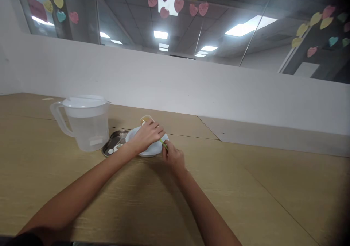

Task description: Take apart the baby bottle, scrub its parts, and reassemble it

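My right hand [174, 156] is closed around a thin green stick-like thing [163, 143], whose kind I cannot make out. It slants up and left from my right fingers towards my left hand [149, 134]. That hand reaches over a white plate [151, 152], palm down, its fingers bent and pressed together; what they grip underneath is hidden. The plate lies beneath both hands, its right rim close to my right fingers. Just behind my left hand, a small clear container [146, 118] with something yellowish shows in part.
A kidney-shaped metal tray [106, 151] touches or nearly touches the plate's left side and holds small white pieces. Left of it stands a lidded translucent pitcher [89, 129]. A white wall [164, 78] rises behind the wooden table [246, 187], below glass with heart-shaped notes.
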### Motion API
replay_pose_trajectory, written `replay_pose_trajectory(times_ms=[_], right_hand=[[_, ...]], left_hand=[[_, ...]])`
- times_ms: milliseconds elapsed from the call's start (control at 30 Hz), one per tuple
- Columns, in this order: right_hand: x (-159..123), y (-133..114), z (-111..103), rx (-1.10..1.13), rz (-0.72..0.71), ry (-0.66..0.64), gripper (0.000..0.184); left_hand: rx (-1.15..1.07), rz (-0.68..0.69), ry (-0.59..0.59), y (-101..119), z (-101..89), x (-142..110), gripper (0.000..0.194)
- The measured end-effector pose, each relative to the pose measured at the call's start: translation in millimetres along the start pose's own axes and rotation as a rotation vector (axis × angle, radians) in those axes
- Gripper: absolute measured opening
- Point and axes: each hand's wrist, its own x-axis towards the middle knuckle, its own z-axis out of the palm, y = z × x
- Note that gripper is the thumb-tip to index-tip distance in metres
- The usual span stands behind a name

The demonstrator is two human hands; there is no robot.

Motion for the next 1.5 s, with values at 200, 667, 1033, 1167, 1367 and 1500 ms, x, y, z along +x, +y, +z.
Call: replay_pose_trajectory(times_ms=[200, 667, 1033, 1167, 1367, 1500], right_hand=[[-0.4, 4.5, -4.6, 0.084, -0.168, 0.042, 0.027], [1.8, -8.3, -4.6, 0.175, 0.054, 0.041, 0.037], [4.8, -16.6, -17.8, 0.34, 0.112, 0.029, 0.037], [2.3, -10.8, -12.6, 0.321, 0.064, 0.042, 0.036], [5.3, -7.3, -17.5, 0.392, 0.155, 0.103, 0.033], [11.7, -2.4, -21.5, 0.522, 0.414, 0.22, 0.03]], left_hand=[[0.034, -0.031, 0.005, -4.4, 2.4, -0.9, 0.03], [-0.126, -0.037, 0.061, -19.4, 1.0, -3.8, 0.049], [-0.094, -0.11, 0.151, -33.8, 4.4, -5.7, 0.053], [-0.04, -0.126, 0.106, -46.5, 15.4, -10.8, 0.053], [0.151, -0.232, 0.099, -81.8, 29.8, -33.2, 0.05], [0.142, -0.169, 0.02, -83.3, 29.3, -34.1, 0.051]])
